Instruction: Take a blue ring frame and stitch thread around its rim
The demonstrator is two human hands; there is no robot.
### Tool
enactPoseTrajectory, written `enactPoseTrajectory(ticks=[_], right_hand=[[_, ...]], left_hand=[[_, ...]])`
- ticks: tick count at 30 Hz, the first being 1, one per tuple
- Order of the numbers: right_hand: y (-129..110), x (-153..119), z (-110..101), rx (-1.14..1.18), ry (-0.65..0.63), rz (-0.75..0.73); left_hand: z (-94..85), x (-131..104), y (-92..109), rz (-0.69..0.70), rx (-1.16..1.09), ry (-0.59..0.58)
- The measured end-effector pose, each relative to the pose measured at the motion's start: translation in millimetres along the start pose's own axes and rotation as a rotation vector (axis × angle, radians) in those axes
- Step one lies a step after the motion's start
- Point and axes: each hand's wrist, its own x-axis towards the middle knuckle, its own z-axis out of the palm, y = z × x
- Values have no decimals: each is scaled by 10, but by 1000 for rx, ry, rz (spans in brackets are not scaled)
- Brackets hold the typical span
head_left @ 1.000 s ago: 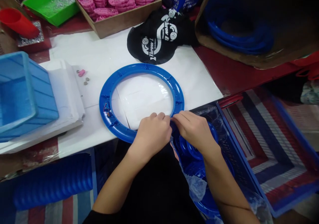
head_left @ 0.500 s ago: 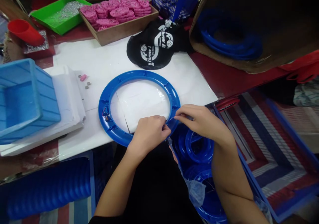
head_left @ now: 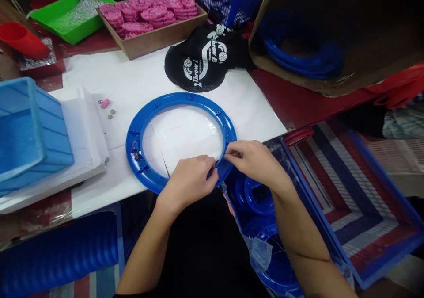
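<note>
A blue plastic ring (head_left: 134, 125), its channelled underside up, lies on the white sheet in front of me. At its left side sits a small electronic part (head_left: 136, 151) with thin red wires. My left hand (head_left: 190, 181) is closed over the ring's near rim, thumb against curled fingers; what it pinches is hidden. My right hand (head_left: 251, 158) pinches at the ring's lower right rim, a short way from the left fingertips. A thin pale strand shows between the hands in the earlier view; now it is hardly visible.
A black printed mesh bag (head_left: 195, 68) lies behind the ring. Pink coiled pieces fill a cardboard tray (head_left: 162, 36). A light blue bin (head_left: 54, 130) stands left, near small round parts (head_left: 110, 116). More blue rings (head_left: 260, 196) lie low right, beside a striped-lined crate (head_left: 361, 218).
The whole view has shifted slightly, so things sit a little further left. My right hand has come closer to the ring's rim and to my left hand.
</note>
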Motion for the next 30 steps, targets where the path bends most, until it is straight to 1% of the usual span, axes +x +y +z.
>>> enactPoseTrajectory(ticks=[3,5,7,9,12,14,16,17,19,21,23,25,27,30], right_hand=[[-68,-69,76,-2,34,21],[-115,-116,125,-11,46,33],[-147,-156,159,-40,52,31],[-147,-179,158,-52,27,5],[-84,-179,67,55,-102,-105],[-31,-155,-31,131,-107,-143],[-1,-114,-113,130,-32,-158],[3,-89,-136,96,14,-173],[-2,-37,-135,0,68,-237],[-6,-1,-79,-90,92,-286],[2,-4,14,-143,111,-299],[9,-53,120,-166,164,-290],[-4,-134,218,-197,245,-264],[-71,-241,319,-256,338,-223]], left_hand=[[13,2,123,-48,96,5],[81,41,219,-99,159,33],[161,80,275,-133,177,52],[215,94,272,-148,174,58],[212,55,194,-122,193,42],[179,9,134,-95,203,15],[154,-37,89,-78,203,-7],[149,-56,71,-66,202,-10],[151,-89,40,-40,211,-6],[161,-115,4,-27,229,2],[160,-141,-42,-23,243,8],[140,-167,-91,-9,244,14],[99,-189,-123,23,231,23],[26,-186,-95,51,202,52]])
